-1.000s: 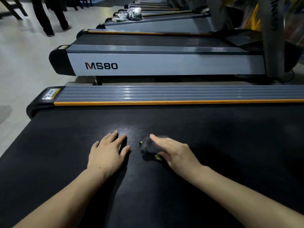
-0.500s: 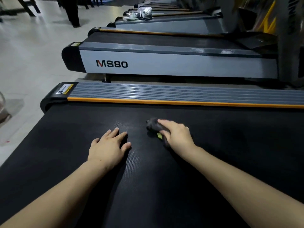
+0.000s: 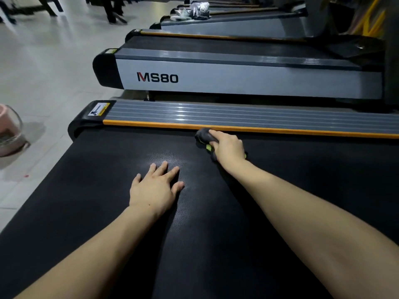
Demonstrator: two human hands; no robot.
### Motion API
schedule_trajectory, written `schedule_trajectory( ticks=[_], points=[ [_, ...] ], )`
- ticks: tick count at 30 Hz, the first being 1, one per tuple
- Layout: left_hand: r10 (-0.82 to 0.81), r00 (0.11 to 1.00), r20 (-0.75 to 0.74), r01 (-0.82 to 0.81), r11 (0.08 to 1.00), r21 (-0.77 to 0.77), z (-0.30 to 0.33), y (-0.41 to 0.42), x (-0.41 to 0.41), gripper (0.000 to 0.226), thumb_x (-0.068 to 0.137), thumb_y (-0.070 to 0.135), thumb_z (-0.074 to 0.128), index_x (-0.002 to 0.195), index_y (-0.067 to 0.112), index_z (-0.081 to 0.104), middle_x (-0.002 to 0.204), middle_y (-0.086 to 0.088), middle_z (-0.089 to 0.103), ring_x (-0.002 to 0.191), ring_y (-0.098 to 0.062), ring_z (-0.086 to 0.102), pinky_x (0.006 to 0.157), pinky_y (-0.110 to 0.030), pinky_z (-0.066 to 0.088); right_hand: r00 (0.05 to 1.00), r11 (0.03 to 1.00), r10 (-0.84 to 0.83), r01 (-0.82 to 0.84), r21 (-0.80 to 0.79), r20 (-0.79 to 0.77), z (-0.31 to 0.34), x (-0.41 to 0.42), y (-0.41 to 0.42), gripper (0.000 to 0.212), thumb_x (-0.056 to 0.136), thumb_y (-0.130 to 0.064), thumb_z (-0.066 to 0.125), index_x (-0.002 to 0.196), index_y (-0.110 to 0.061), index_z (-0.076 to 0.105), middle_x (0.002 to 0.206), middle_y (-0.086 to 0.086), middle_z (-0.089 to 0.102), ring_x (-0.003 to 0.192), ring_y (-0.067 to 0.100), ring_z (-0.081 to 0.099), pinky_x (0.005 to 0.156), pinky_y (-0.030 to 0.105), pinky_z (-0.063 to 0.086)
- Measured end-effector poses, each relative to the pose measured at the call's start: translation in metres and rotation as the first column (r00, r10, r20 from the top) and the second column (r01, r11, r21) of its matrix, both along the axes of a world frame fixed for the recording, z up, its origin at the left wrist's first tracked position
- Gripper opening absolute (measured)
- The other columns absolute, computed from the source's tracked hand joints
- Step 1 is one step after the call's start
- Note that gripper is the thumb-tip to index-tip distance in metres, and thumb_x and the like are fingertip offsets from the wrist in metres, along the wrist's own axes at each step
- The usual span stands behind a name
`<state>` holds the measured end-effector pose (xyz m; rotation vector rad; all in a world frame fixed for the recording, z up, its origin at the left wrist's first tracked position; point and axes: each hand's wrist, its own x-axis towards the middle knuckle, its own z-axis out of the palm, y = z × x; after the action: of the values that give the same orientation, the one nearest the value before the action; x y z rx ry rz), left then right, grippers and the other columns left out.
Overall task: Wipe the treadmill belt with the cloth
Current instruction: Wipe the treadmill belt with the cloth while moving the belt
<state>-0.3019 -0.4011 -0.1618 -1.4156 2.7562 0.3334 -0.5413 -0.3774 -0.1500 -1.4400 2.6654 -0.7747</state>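
Pale glossy floor tiles (image 3: 49, 67) fill the upper left of the frame. A row of treadmills recedes toward the top; the nearest (image 3: 237, 76) is grey with "MS80" on its side. A pink bucket (image 3: 9, 132) stands at the left edge. Someone's legs (image 3: 112, 9) (dark trousers) show at top. Lighting is dim.

Most of the cloth (image 3: 204, 136) sits under the right hand (image 3: 229, 147), so its size can't be told. Pink bucket (image 3: 9, 130) is cut off at the left edge. Belt (image 3: 108, 190) runs out at bottom and right edges (front end unseen). Bundle (image 3: 199, 9) on a far treadmill: too small to ID.
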Motion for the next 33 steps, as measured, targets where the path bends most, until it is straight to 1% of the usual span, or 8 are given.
schedule_trajectory(
  ticks=[4, 9, 14, 18, 23, 28, 31, 33],
  points=[
    [0.0, 1.0, -0.006, 0.001, 1.0, 0.023, -0.001, 0.006, 0.003, 0.054, 0.1, 0.063, 0.027, 0.152, 0.048, 0.025, 0.167, 0.013, 0.013, 0.155, -0.017, 0.005, 0.123, -0.052, 0.013, 0.985, 0.985, 0.166, -0.168, -0.033, -0.037, -0.013, 0.027, 0.056, 0.04, 0.09, -0.032, 0.065, 0.13, -0.037, 0.061, 0.126, -0.004, 0.067, 0.114, 0.027, 0.063, 0.096, 0.039, 0.05],
    [-0.01, 0.998, -0.062, 0.003, 0.994, -0.105, 0.011, 0.016, 0.029, 0.048, 0.097, 0.063, 0.037, 0.143, 0.047, 0.04, 0.154, 0.015, 0.039, 0.15, -0.012, 0.025, 0.114, -0.044, 0.029, 0.856, 0.845, 0.516, -0.513, -0.154, -0.025, -0.031, 0.075, 0.146, 0.042, 0.088, -0.027, 0.067, 0.129, -0.027, 0.063, 0.13, -0.008, 0.065, 0.122, 0.012, 0.059, 0.102, 0.027, 0.047],
    [-0.021, 1.0, 0.014, 0.021, 1.0, 0.021, 0.006, 0.019, 0.036, 0.053, 0.099, 0.065, 0.03, 0.15, 0.05, 0.027, 0.167, 0.014, 0.014, 0.155, -0.013, 0.009, 0.122, -0.05, 0.017, 0.938, 0.938, 0.346, -0.346, -0.01, -0.013, -0.005, 0.023, 0.047, 0.044, 0.089, -0.034, 0.068, 0.132, -0.035, 0.061, 0.135, -0.007, 0.062, 0.125, 0.017, 0.057, 0.106, 0.028, 0.043],
    [-0.029, 0.999, 0.021, 0.029, 0.999, 0.042, 0.006, 0.013, 0.032, 0.052, 0.1, 0.061, 0.033, 0.15, 0.049, 0.027, 0.166, 0.015, 0.013, 0.155, -0.013, 0.007, 0.121, -0.054, 0.017, 0.974, 0.973, 0.223, -0.224, 0.053, 0.033, -0.002, 0.004, -0.009, 0.044, 0.092, -0.037, 0.066, 0.134, -0.041, 0.057, 0.135, 0.0, 0.062, 0.126, 0.026, 0.056, 0.105, 0.023, 0.037],
    [-0.026, 0.999, 0.031, 0.025, 0.998, 0.06, 0.008, 0.012, 0.033, 0.051, 0.101, 0.06, 0.032, 0.151, 0.049, 0.026, 0.166, 0.015, 0.013, 0.154, -0.012, 0.007, 0.121, -0.054, 0.017, 0.939, 0.94, 0.341, -0.34, -0.037, 0.041, -0.013, 0.041, 0.056, 0.044, 0.086, -0.034, 0.071, 0.129, -0.038, 0.062, 0.133, -0.011, 0.063, 0.124, 0.017, 0.059, 0.105, 0.039, 0.045],
    [-0.019, 1.0, 0.008, 0.019, 1.0, 0.004, 0.005, 0.02, 0.037, 0.052, 0.102, 0.057, 0.031, 0.152, 0.046, 0.025, 0.166, 0.012, 0.015, 0.155, -0.017, 0.009, 0.121, -0.055, 0.016, 0.796, 0.793, 0.605, -0.601, -0.098, 0.021, -0.024, 0.085, 0.184, 0.045, 0.089, -0.028, 0.07, 0.133, -0.028, 0.061, 0.136, -0.008, 0.061, 0.129, 0.008, 0.054, 0.109, 0.026, 0.041],
    [-0.005, 0.998, -0.065, 0.002, 0.999, -0.041, 0.004, 0.037, 0.042, 0.047, 0.102, 0.054, 0.034, 0.148, 0.044, 0.036, 0.164, 0.008, 0.026, 0.153, -0.019, 0.017, 0.121, -0.05, 0.019, 0.766, 0.765, 0.643, -0.642, -0.054, 0.005, -0.02, 0.07, 0.184, 0.044, 0.091, -0.028, 0.068, 0.134, -0.027, 0.06, 0.135, -0.008, 0.062, 0.129, 0.008, 0.054, 0.108, 0.027, 0.043],
    [-0.014, 0.993, -0.115, 0.007, 0.998, -0.064, 0.005, 0.053, 0.045, 0.045, 0.102, 0.052, 0.036, 0.146, 0.042, 0.041, 0.16, 0.008, 0.034, 0.151, -0.018, 0.023, 0.12, -0.044, 0.023, 0.833, 0.832, 0.552, -0.553, -0.042, -0.036, -0.014, 0.047, 0.152, 0.043, 0.091, -0.03, 0.068, 0.133, -0.029, 0.061, 0.133, -0.006, 0.063, 0.125, 0.013, 0.058, 0.106, 0.03, 0.045]
  ],
)
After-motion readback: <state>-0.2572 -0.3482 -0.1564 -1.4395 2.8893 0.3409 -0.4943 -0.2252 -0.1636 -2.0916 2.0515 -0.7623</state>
